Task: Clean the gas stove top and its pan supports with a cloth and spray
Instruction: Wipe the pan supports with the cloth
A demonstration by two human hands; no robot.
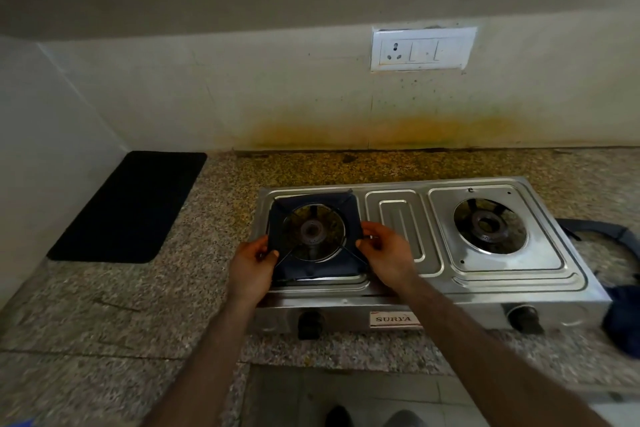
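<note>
A steel two-burner gas stove stands on the granite counter. A dark square pan support lies over the left burner. My left hand grips the support's left edge and my right hand pinches its right edge. The right burner is bare, with no pan support on it. A dark blue cloth lies bunched at the stove's right end. No spray bottle is in view.
A black mat lies on the counter at the left, against the side wall. A switch and socket plate is on the stained back wall. Two black knobs stick out of the stove front. A dark hose curves behind the stove's right end.
</note>
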